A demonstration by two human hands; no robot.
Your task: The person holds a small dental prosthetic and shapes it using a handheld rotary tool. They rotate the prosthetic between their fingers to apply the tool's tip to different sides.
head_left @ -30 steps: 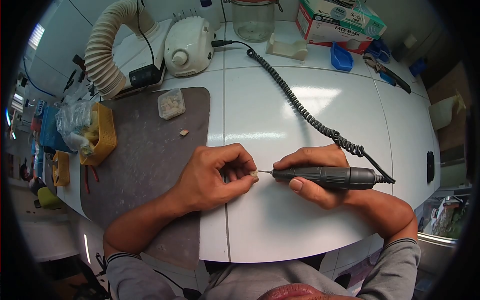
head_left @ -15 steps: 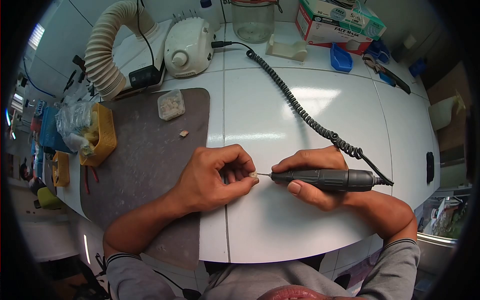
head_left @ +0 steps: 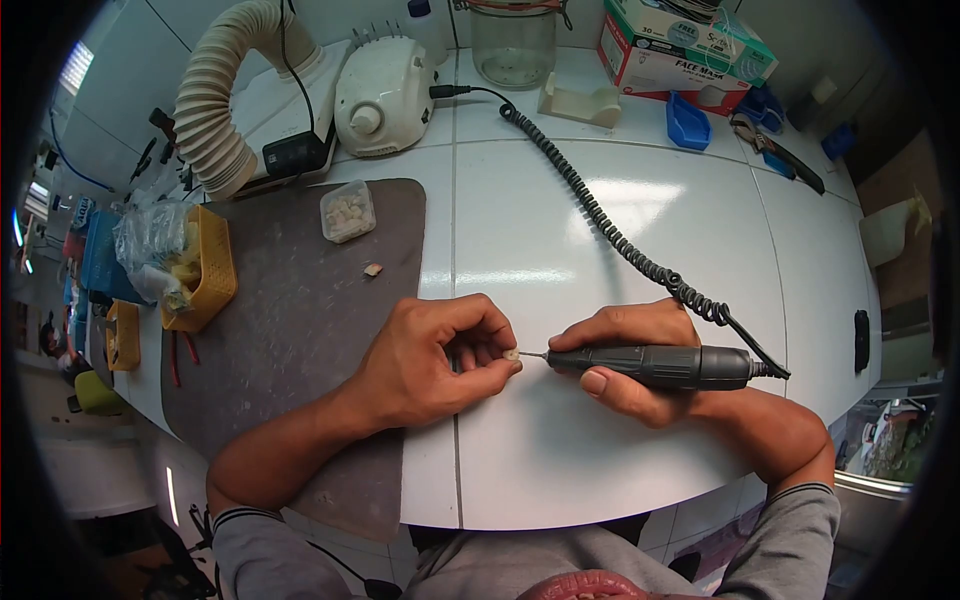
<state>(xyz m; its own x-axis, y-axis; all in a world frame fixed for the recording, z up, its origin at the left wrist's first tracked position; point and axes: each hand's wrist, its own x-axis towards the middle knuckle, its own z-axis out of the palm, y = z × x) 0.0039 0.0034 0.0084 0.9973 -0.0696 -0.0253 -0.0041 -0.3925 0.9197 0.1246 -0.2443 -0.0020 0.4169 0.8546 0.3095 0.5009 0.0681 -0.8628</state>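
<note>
My left hand (head_left: 425, 358) pinches a small cream-coloured piece (head_left: 511, 355) between thumb and fingertips; it looks tooth-like, but its exact kind is too small to make out. My right hand (head_left: 640, 340) is wrapped round a black rotary handpiece (head_left: 655, 367), lying nearly level and pointing left. From its nose a thin metal bur (head_left: 533, 354) reaches the cream-coloured piece, and its tip appears to touch it. A coiled black cord (head_left: 600, 212) runs from the back of the handpiece up to the white control unit (head_left: 380, 95).
A brown mat (head_left: 300, 290) carries a clear tub of pale pieces (head_left: 347, 212) and one loose chip (head_left: 373, 270). Yellow basket (head_left: 205, 285) and ribbed hose (head_left: 205, 120) stand left. At the back are a glass jar (head_left: 513, 50), mask boxes (head_left: 680, 60) and a blue tray (head_left: 688, 122).
The whole view has shifted slightly, so things sit a little further right and lower. Both hands keep their grips, and the bur stays at the cream-coloured piece.
</note>
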